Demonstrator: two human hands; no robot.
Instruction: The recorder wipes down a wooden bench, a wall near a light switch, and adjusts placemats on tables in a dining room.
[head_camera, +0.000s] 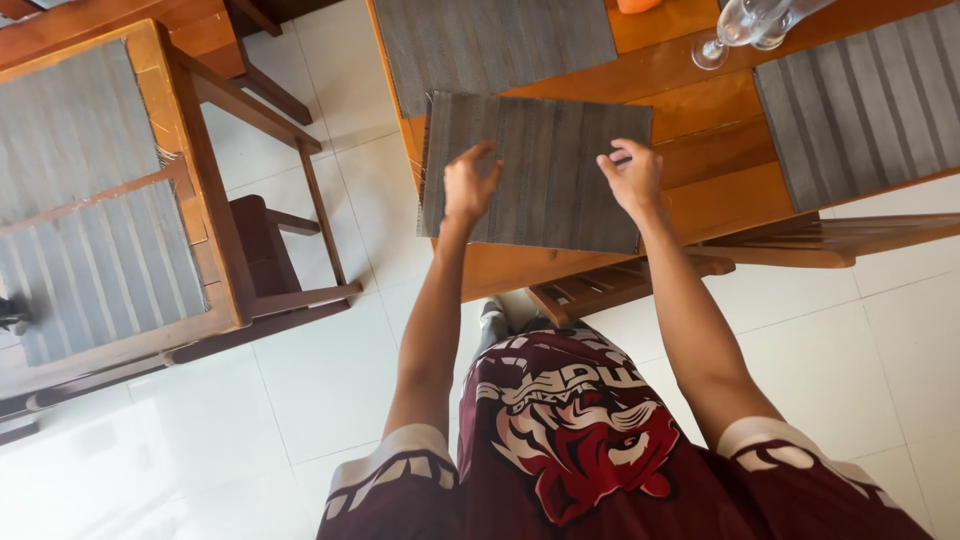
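Note:
A grey striped placemat (545, 165) lies on the near corner of a wooden table (715, 125), its left edge hanging slightly past the table's side. My left hand (468, 183) hovers over the mat's left part with fingers curled and apart. My right hand (632, 177) is over the mat's right edge, fingers bent, thumb and fingertips close together. Neither hand clearly grips the mat.
Two more grey placemats (490, 40) (860, 110) lie on the same table, with wine glasses (740, 25) at the far edge. A chair (800, 240) is tucked under the right side. A second wooden table (200, 180) with placemats stands left, over white floor tiles.

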